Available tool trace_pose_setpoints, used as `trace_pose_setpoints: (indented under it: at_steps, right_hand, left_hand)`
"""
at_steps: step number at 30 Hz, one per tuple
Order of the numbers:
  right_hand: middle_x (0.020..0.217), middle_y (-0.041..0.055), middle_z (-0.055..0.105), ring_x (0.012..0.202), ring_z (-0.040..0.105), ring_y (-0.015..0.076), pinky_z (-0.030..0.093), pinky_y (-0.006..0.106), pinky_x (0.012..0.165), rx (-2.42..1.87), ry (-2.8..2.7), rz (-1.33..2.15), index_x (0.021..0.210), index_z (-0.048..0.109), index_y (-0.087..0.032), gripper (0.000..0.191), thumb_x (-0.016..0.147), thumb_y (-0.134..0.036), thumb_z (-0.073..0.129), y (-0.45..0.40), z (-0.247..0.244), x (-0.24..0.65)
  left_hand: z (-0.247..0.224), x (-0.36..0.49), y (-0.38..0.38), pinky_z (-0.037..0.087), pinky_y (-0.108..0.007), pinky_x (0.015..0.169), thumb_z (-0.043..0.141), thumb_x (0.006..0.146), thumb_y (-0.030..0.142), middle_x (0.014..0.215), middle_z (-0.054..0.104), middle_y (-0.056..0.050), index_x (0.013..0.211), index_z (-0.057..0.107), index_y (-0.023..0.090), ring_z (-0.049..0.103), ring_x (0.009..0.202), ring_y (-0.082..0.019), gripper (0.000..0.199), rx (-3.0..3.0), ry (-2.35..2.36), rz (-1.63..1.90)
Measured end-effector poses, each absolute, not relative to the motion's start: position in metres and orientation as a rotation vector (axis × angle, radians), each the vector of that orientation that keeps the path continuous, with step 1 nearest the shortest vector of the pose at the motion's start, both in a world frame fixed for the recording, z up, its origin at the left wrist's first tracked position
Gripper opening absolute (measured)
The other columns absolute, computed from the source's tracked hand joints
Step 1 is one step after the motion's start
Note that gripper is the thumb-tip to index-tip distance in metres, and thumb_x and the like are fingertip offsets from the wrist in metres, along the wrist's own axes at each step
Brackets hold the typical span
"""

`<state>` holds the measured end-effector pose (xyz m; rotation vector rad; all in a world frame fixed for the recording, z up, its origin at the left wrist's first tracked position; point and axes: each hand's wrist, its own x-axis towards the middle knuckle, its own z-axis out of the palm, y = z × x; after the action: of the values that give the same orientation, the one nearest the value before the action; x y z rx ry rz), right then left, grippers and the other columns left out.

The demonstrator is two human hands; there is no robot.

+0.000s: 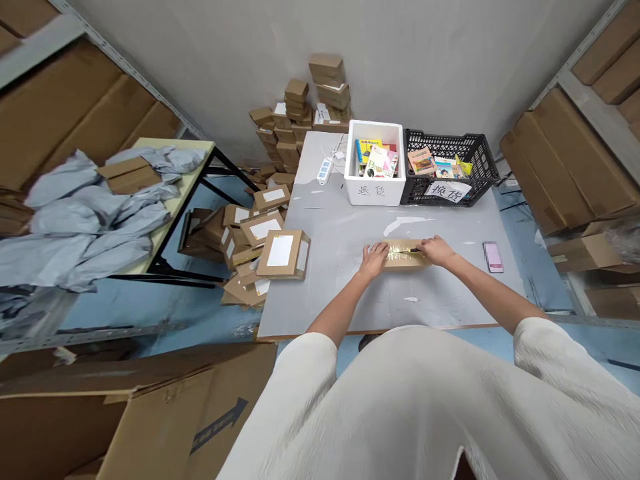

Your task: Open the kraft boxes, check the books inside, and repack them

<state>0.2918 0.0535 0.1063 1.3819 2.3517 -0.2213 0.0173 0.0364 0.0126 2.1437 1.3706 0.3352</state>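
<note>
A small cardboard box point(407, 263) with shiny tape along its top lies on the grey table in front of me. My left hand point(375, 259) grips the box's left end, fingers bent over its top. Over the right end, my right hand point(436, 251) is closed around a thin, dark utility knife point(415, 251). The knife points left across the taped top; its handle is mostly hidden in my fingers.
Behind the box stand a white foam bin point(375, 193) and a black crate point(450, 197), both with books. A phone point(493, 257) lies right, a power strip point(325, 171) at the back. A labelled carton point(284, 255) sits at the table's left edge, beside piled cartons point(245, 243).
</note>
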Motion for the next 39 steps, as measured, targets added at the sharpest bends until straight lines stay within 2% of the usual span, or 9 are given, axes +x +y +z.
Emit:
trace_pose_setpoints:
  at_steps: [4,11,18,24,30,34,37,39]
  right_hand:
    - [0.115,0.0184,0.077,0.099,0.071,0.0274,0.032,0.039,0.089,1.388,2.339,-0.216,0.123,0.079,-0.018,0.035,0.109,-0.017,0.047,0.056,0.107,0.3]
    - [0.117,0.0214,0.077,0.104,0.07,0.0315,0.032,0.043,0.095,1.44,2.353,-0.27,0.126,0.081,-0.019,0.038,0.104,-0.019,0.05,0.055,0.104,0.321]
    - [0.118,0.0213,0.076,0.107,0.07,0.0317,0.031,0.043,0.096,1.509,2.349,-0.294,0.124,0.081,-0.02,0.035,0.106,-0.019,0.051,0.052,0.105,0.351]
    - [0.118,0.0176,0.077,0.105,0.07,0.0289,0.032,0.04,0.09,1.417,2.284,-0.219,0.124,0.078,-0.02,0.033,0.108,-0.022,0.049,0.053,0.112,0.375]
    - [0.117,0.0152,0.078,0.1,0.071,0.0266,0.034,0.038,0.089,1.495,2.261,-0.269,0.123,0.079,-0.023,0.034,0.109,-0.025,0.048,0.05,0.111,0.418]
    - [0.125,0.0127,0.079,0.106,0.071,0.0282,0.041,0.036,0.088,1.706,2.266,-0.377,0.129,0.078,-0.026,0.038,0.109,-0.033,0.047,0.041,0.099,0.445]
    - [0.128,0.0102,0.081,0.108,0.072,0.0289,0.046,0.034,0.085,1.831,2.287,-0.502,0.131,0.078,-0.027,0.039,0.107,-0.036,0.049,0.031,0.086,0.449]
    - [0.126,0.0102,0.081,0.108,0.073,0.029,0.047,0.033,0.084,1.882,2.304,-0.596,0.132,0.079,-0.026,0.039,0.106,-0.036,0.051,0.026,0.08,0.445]
  left_hand:
    - [0.012,0.019,0.036,0.014,-0.066,0.132,0.048,0.1,0.014,0.168,0.054,-0.013,0.155,0.061,0.031,0.038,0.161,-0.036,0.059,2.132,1.405,0.329]
    - [0.012,0.021,0.036,0.012,-0.069,0.133,0.048,0.099,0.011,0.17,0.053,-0.012,0.158,0.058,0.034,0.036,0.163,-0.036,0.065,2.105,1.442,0.303]
    - [0.015,0.023,0.036,0.008,-0.074,0.133,0.045,0.101,0.011,0.171,0.051,-0.012,0.159,0.058,0.034,0.034,0.165,-0.038,0.064,2.127,1.458,0.255]
    - [0.022,0.027,0.033,0.01,-0.071,0.134,0.036,0.105,0.012,0.175,0.047,-0.008,0.164,0.051,0.034,0.03,0.167,-0.034,0.065,2.221,1.531,0.058]
    - [0.026,0.031,0.032,0.012,-0.069,0.134,0.043,0.098,0.004,0.175,0.045,-0.011,0.164,0.048,0.031,0.031,0.166,-0.033,0.071,2.239,1.574,-0.035]
    - [0.031,0.05,0.032,0.021,-0.063,0.132,0.049,0.093,0.001,0.167,0.05,-0.016,0.158,0.05,0.026,0.036,0.161,-0.032,0.07,2.304,1.557,-0.03]
    - [0.035,0.077,0.033,0.036,-0.051,0.125,0.055,0.1,0.015,0.156,0.057,-0.015,0.154,0.052,0.027,0.05,0.149,-0.031,0.056,2.375,1.397,-0.014]
    - [0.036,0.097,0.034,0.039,-0.047,0.121,0.063,0.101,0.027,0.152,0.058,-0.015,0.154,0.052,0.025,0.053,0.144,-0.033,0.054,2.399,1.299,-0.044]
